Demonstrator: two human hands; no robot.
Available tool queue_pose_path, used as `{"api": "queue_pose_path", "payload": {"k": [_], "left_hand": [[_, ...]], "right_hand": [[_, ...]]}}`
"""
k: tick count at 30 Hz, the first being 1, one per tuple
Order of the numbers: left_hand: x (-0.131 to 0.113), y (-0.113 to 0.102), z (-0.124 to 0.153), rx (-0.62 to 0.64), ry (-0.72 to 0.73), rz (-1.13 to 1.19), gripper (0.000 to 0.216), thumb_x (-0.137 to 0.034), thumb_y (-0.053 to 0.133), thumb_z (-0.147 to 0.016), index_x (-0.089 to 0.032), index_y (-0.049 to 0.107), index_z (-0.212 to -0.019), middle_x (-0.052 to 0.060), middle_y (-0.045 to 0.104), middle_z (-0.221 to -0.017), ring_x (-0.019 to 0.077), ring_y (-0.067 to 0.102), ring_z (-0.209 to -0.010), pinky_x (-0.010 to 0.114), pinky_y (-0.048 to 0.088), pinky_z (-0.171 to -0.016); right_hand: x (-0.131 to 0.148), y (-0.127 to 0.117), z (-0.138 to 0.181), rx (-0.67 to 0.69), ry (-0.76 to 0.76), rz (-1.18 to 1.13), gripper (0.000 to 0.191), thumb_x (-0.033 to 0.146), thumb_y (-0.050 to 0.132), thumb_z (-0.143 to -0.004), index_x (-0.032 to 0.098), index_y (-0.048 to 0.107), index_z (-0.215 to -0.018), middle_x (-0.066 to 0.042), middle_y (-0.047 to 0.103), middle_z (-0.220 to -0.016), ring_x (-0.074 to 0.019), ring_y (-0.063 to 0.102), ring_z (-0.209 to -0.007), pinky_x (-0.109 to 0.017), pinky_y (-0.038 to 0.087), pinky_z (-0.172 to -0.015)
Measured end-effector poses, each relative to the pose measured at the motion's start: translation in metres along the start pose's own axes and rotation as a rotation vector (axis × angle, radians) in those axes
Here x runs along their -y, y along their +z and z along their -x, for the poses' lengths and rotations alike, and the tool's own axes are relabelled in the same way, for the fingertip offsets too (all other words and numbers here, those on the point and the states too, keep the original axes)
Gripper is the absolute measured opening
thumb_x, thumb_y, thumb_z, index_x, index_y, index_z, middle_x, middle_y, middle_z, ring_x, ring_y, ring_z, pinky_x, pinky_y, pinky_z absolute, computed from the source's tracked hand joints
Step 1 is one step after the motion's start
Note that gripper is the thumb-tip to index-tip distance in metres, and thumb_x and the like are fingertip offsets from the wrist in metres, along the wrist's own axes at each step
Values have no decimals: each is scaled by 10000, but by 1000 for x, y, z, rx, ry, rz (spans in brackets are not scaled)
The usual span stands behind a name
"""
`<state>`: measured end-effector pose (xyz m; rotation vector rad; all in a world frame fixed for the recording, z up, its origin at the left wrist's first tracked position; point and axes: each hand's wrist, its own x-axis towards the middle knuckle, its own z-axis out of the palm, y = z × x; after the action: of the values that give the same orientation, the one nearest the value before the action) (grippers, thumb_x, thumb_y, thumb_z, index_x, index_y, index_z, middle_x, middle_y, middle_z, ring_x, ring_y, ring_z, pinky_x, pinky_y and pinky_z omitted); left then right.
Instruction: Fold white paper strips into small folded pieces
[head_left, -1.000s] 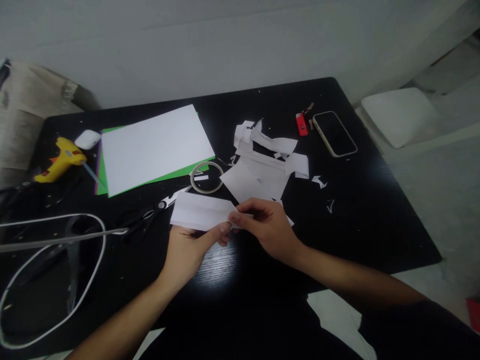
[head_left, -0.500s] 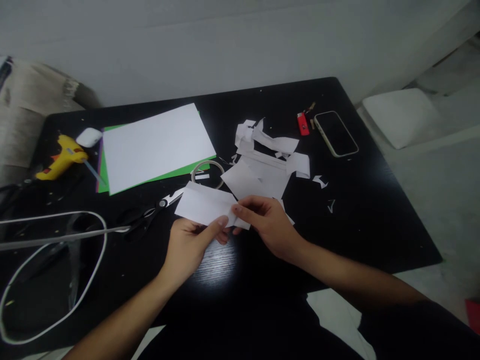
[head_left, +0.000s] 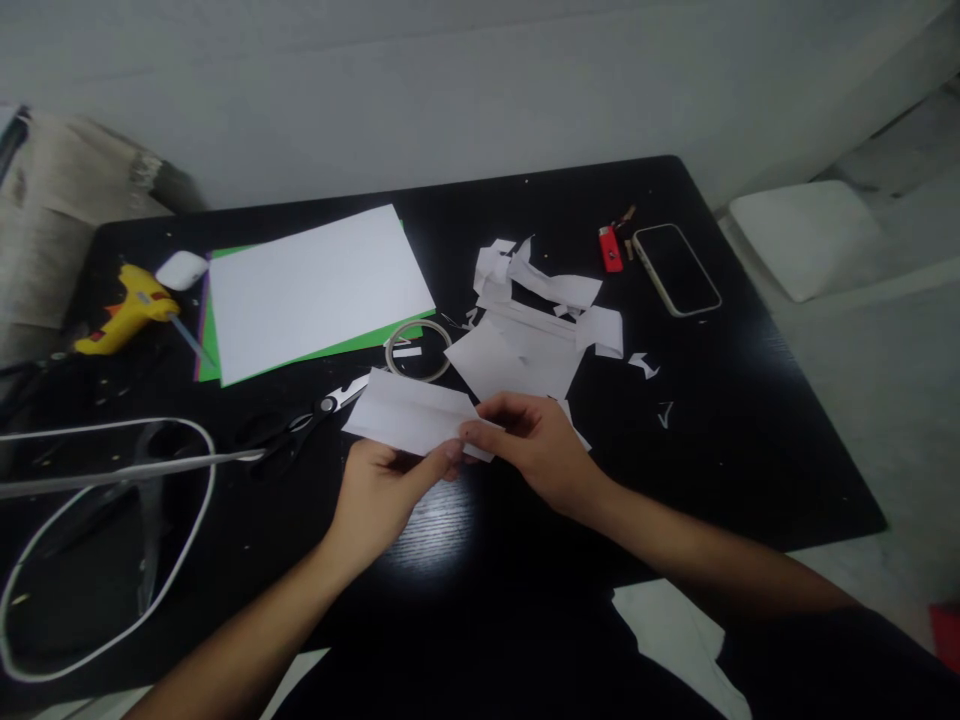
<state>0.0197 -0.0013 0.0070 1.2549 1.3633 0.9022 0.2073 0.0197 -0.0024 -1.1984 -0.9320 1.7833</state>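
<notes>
A white piece of paper (head_left: 409, 410) with a crease along it is held above the black table, tilted slightly. My left hand (head_left: 386, 490) grips its lower edge, thumb on top and fingers underneath. The right end of the paper is pinched by my right hand (head_left: 536, 445), whose thumb lies close to the left thumb. Just behind the paper lie a roll of tape (head_left: 391, 352) and a pair of scissors (head_left: 328, 405), blades toward the paper. Past my right hand are larger white paper pieces (head_left: 510, 355) and curled paper scraps (head_left: 555, 285).
White sheets (head_left: 319, 285) over green ones lie at the back left. Beside them are a yellow glue gun (head_left: 127, 315) and a white case (head_left: 181, 270). A white cable (head_left: 206, 500) loops at the left. A red lighter (head_left: 610, 250) and a phone (head_left: 677, 270) lie back right on the table (head_left: 750, 440).
The paper in my hands has tipped a little, and its folded right part now looks flatter. Both thumbs have drawn closer together. The things on the table have stayed put.
</notes>
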Motion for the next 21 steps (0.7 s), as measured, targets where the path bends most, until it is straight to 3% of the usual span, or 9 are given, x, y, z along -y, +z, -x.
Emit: {"api": "queue_pose_path", "payload": {"k": [5, 8, 13, 14, 16, 21], "left_hand": [[4, -1, 1, -1, 25, -18, 212, -263, 775, -856, -181, 766, -661, 37, 780, -659, 181, 748, -620, 253, 618, -590], [7, 3, 1, -36, 98, -3, 106, -236, 799, -836, -178, 802, -749, 44, 815, -745, 190, 777, -690, 275, 652, -673], [14, -7, 1, -97, 334, -188, 97, -215, 791, -881, -187, 828, -965, 60, 842, -938, 208, 798, -837, 317, 658, -820], [15, -13, 1, -72, 407, -251, 72, -202, 770, -904, -192, 820, -954, 54, 830, -919, 197, 788, -820, 300, 646, -796], [17, -25, 1, 41, 552, -350, 186, -181, 695, -962, -197, 802, -1114, 82, 820, -1044, 222, 784, -945, 322, 632, -852], [18, -40, 0, 38, 750, -518, 328, -148, 595, -1025, -216, 743, -1309, 112, 791, -1193, 235, 767, -1064, 336, 621, -907]], "right_hand": [[1, 1, 0, 10, -75, 42, 211, 393, 928, -760, 230, 798, -793, 21, 749, -777, -147, 680, -760, -303, 553, -781], [0, 1, 1, 11, -116, 43, 177, 364, 921, -779, 235, 802, -805, 24, 755, -771, -144, 693, -747, -294, 563, -765], [-2, 0, 2, 74, -92, -7, 165, 296, 922, -769, 264, 826, -899, 14, 809, -875, -172, 753, -856, -321, 600, -866], [-2, -2, 2, 99, -88, -1, 167, 285, 900, -789, 268, 832, -941, 4, 821, -936, -185, 761, -923, -342, 598, -926], [-1, -4, 1, 151, -91, 24, 165, 257, 819, -852, 268, 837, -1015, -16, 828, -1055, -204, 756, -1046, -384, 570, -1037], [1, -7, -1, 206, -158, 95, 237, 188, 683, -899, 270, 820, -1074, -28, 814, -1153, -217, 741, -1146, -416, 566, -1067]]}}
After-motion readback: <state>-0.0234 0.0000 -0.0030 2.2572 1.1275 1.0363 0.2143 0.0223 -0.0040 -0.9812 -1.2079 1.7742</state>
